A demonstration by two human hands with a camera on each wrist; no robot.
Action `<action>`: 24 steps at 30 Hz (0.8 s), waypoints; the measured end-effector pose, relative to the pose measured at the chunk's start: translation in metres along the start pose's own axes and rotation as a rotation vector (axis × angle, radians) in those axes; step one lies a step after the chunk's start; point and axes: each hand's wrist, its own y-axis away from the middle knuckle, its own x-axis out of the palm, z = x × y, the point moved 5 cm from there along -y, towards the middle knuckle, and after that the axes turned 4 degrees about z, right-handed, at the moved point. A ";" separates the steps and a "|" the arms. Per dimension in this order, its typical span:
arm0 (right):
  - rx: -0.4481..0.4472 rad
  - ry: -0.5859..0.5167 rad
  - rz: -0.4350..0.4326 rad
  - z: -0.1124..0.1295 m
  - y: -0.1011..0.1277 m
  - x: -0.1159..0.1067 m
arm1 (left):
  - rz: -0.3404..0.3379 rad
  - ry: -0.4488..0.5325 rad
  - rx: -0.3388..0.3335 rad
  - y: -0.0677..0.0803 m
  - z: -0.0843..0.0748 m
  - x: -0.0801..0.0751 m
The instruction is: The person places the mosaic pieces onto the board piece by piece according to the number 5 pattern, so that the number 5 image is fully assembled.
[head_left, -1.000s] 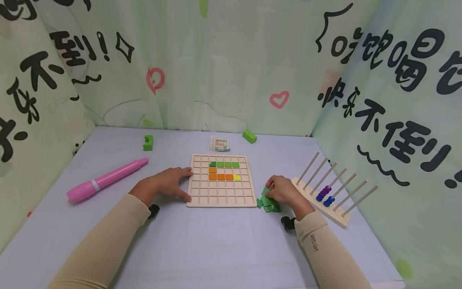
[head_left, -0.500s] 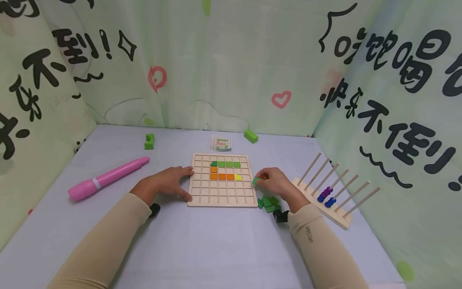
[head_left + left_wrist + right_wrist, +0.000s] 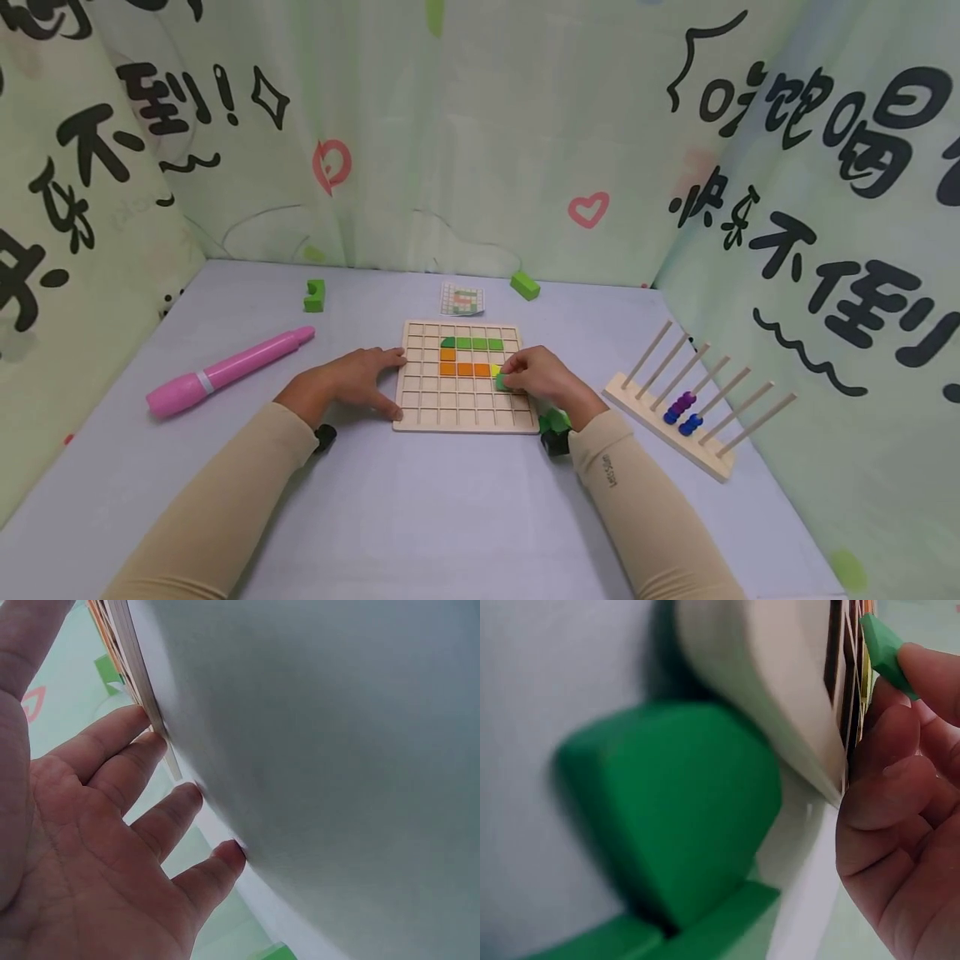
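A wooden grid board [image 3: 457, 417] lies mid-table, with orange tiles [image 3: 465, 369], green tiles [image 3: 480, 343] and a yellow tile set in its squares. My right hand [image 3: 547, 379] pinches a green tile [image 3: 885, 652] between thumb and finger over the board's right part, just below the yellow tile. My left hand [image 3: 352, 385] rests at the board's left edge, fingers extended; in the left wrist view its fingertips [image 3: 154, 742] touch that edge. Beside the board's lower right corner lies a pile of loose green tiles [image 3: 675, 810], partly hidden by the right wrist in the head view.
A pattern card [image 3: 462, 299] lies behind the board. Green blocks stand farther back, one notched [image 3: 314, 296] and one rectangular [image 3: 525, 286]. A pink pen-shaped object [image 3: 228, 372] lies left. A peg rack [image 3: 667, 425] with purple and blue beads stands right.
My right hand has picked a green tile from the pile and carried it left, over the board. The left hand stays at the board's edge.
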 end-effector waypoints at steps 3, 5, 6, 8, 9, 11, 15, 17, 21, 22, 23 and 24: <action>0.008 0.049 0.004 0.004 -0.001 0.001 | -0.002 -0.005 -0.001 -0.001 0.000 0.000; 0.010 0.077 0.002 0.006 -0.001 0.001 | -0.004 -0.008 -0.003 -0.002 0.000 0.000; 0.012 0.090 0.000 0.007 -0.001 0.002 | -0.006 -0.009 -0.004 -0.002 0.000 0.000; 0.012 0.121 -0.002 0.008 -0.001 0.002 | -0.007 -0.011 -0.004 -0.003 0.000 0.000; 0.011 0.138 -0.003 0.008 -0.001 0.003 | -0.006 -0.011 -0.002 -0.002 0.000 0.000; 0.003 0.165 -0.006 0.009 -0.001 0.004 | -0.004 -0.011 -0.001 -0.002 -0.001 0.000; -0.017 0.229 -0.010 0.012 0.000 0.006 | 0.001 -0.011 -0.005 -0.002 -0.001 0.001; -0.022 0.258 -0.017 0.013 0.000 0.007 | 0.000 -0.015 -0.002 -0.002 -0.001 0.001; -0.026 0.302 -0.028 0.015 0.001 0.008 | -0.002 -0.019 0.007 -0.001 -0.002 0.000; -0.025 0.306 -0.028 0.016 0.001 0.008 | -0.002 -0.018 0.008 0.000 -0.002 0.000; -0.025 0.309 -0.028 0.016 0.002 0.008 | -0.001 -0.016 0.005 0.000 -0.002 0.001; -0.025 0.312 -0.029 0.016 0.002 0.008 | 0.000 -0.014 0.002 0.000 -0.002 0.001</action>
